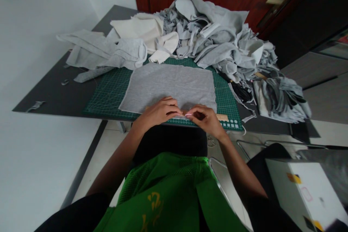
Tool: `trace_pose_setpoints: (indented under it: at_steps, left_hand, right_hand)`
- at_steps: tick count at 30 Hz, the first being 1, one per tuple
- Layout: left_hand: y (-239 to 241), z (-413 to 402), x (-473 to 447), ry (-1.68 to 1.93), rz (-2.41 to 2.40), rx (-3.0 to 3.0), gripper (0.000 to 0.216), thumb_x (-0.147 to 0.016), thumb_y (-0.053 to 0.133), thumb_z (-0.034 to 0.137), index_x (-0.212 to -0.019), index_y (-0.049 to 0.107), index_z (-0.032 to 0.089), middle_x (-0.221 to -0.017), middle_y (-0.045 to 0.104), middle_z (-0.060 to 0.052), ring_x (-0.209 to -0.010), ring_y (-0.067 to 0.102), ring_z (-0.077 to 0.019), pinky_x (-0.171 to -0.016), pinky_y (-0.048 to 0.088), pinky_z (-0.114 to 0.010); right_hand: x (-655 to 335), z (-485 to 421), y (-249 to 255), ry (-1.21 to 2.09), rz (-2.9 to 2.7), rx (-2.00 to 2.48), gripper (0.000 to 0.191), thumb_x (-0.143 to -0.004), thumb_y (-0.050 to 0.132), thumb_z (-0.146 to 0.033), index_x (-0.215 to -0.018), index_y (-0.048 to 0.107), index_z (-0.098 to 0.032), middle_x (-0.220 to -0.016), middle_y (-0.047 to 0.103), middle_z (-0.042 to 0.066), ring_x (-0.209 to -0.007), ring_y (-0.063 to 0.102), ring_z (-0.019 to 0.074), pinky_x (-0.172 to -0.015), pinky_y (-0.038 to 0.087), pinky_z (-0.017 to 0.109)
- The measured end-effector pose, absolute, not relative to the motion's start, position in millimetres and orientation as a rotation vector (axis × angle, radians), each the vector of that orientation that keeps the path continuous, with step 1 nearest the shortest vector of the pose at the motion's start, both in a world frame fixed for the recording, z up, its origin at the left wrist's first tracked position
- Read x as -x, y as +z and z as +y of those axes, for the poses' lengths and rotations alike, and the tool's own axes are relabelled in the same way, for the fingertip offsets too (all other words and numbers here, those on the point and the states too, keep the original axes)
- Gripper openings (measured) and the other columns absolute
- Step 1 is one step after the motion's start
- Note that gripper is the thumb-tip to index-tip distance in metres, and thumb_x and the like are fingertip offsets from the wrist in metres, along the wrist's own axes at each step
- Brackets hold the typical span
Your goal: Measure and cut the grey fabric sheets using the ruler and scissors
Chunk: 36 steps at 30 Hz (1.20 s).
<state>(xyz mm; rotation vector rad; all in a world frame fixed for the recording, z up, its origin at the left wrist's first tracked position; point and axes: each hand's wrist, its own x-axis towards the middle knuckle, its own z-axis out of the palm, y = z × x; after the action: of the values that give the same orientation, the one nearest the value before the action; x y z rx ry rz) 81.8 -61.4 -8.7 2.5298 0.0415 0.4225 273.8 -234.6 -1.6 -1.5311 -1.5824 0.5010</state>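
A flat grey fabric rectangle (171,85) lies on a green cutting mat (108,92). My left hand (160,110) rests on the fabric's near edge, fingers curled and pressed down over a wooden ruler (221,117) that runs under both hands. My right hand (205,117) is beside it, fingers pinched around a small pale thing, its tip touching the fabric edge by the ruler. What that thing is I cannot make out.
A big heap of grey and cream fabric scraps (212,36) fills the back of the dark table (54,90). More grey strips (282,98) lie at the right. A white box (304,192) stands low right. Dark scissors-like tool (240,92) lies beside the mat.
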Motion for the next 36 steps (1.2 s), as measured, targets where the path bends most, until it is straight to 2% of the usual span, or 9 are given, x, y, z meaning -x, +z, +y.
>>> trace_pose_setpoints:
  at_steps: [10, 17, 26, 36]
  left_hand:
    - [-11, -61, -82, 0.425, 0.038, -2.532, 0.026, -0.108, 0.056, 0.034, -0.106, 0.081, 0.028, -0.095, 0.065, -0.003, -0.1, 0.059, -0.0205, -0.096, 0.046, -0.035]
    - [-13, -60, -81, 0.439, -0.016, -2.584, 0.024, -0.108, 0.057, 0.03, -0.114, 0.08, 0.029, -0.097, 0.064, -0.003, -0.099, 0.058, -0.0206, -0.094, 0.046, -0.035]
    - [-11, -58, -83, 0.43, -0.092, -2.625, 0.024, -0.107, 0.056, 0.027, -0.109, 0.08, 0.027, -0.094, 0.06, -0.004, -0.094, 0.056, -0.0201, -0.091, 0.046, -0.033]
    - [-13, -56, -85, 0.452, -0.15, -2.629, 0.023, -0.106, 0.058, 0.022, -0.111, 0.08, 0.028, -0.094, 0.062, -0.004, -0.09, 0.055, -0.0198, -0.09, 0.044, -0.033]
  right_hand:
    - [-273, -232, -3, 0.472, -1.666, 1.534, 0.009, -0.099, 0.072, -0.034, -0.095, 0.077, -0.027, -0.089, 0.076, 0.001, -0.076, 0.065, 0.0191, -0.074, 0.046, 0.035]
    - [-272, -233, -2, 0.411, -1.682, 1.543, 0.008, -0.099, 0.073, -0.03, -0.093, 0.076, -0.027, -0.083, 0.073, 0.001, -0.076, 0.065, 0.0202, -0.077, 0.049, 0.037]
    - [-275, -232, 7, 0.516, -1.733, 1.509, 0.008, -0.099, 0.07, -0.025, -0.093, 0.074, -0.024, -0.086, 0.071, 0.003, -0.081, 0.068, 0.0198, -0.076, 0.053, 0.035]
    - [-281, -236, 5, 0.486, -1.743, 1.522, 0.007, -0.097, 0.07, -0.021, -0.092, 0.073, -0.022, -0.084, 0.069, 0.002, -0.077, 0.066, 0.0169, -0.072, 0.053, 0.03]
